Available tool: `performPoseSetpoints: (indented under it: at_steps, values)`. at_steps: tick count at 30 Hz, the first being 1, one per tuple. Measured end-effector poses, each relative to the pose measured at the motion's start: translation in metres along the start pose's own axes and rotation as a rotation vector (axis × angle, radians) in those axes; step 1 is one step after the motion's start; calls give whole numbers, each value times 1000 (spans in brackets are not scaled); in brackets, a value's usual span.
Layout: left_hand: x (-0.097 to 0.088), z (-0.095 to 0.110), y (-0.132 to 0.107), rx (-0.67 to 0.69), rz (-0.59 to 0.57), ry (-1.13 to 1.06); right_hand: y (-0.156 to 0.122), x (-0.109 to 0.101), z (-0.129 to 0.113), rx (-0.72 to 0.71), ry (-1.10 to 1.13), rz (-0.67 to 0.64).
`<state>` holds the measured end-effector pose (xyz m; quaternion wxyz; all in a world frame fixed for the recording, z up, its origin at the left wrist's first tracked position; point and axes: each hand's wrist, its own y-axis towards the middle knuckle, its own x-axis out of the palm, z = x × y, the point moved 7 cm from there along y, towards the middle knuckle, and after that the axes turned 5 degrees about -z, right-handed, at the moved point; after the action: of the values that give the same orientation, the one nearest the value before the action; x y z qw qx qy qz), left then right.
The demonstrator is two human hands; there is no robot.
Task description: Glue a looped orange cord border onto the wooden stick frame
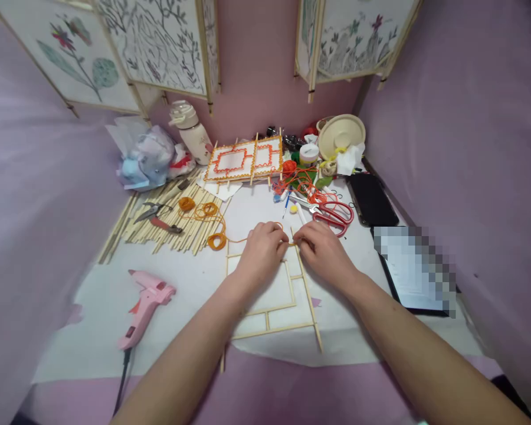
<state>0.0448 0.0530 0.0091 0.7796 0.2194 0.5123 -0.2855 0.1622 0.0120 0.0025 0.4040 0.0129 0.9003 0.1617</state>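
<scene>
A frame of thin wooden sticks [307,295] with a white panel lies on the table below my hands. My left hand [263,248] is closed in a pinch over its far edge, on an orange cord [236,241] that runs in from the left. Close beside it, my right hand [325,251] pinches the cord at the far right corner, where a stick end pokes up between the hands. The fingertips hide exactly how the cord lies there. Loose coils of the same cord [216,241] rest left of the frame.
On the left lie a pink glue gun [144,307], pliers [159,221] and many wooden sticks [194,227]. Red-handled scissors [336,215], a phone [372,199] and a tablet [413,271] are on the right. Behind stand a decorated panel [232,159] and a bottle [194,136]; paper lanterns [159,47] hang above.
</scene>
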Motion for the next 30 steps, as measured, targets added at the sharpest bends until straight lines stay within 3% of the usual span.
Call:
performPoseSetpoints:
  at_steps: [24,30]
  values:
    - [16,-8,25,130,-43,71,0,-1,1,-48,10,-3]
    - [3,-14,22,116,14,3,-1,-2,0,-46,27,21]
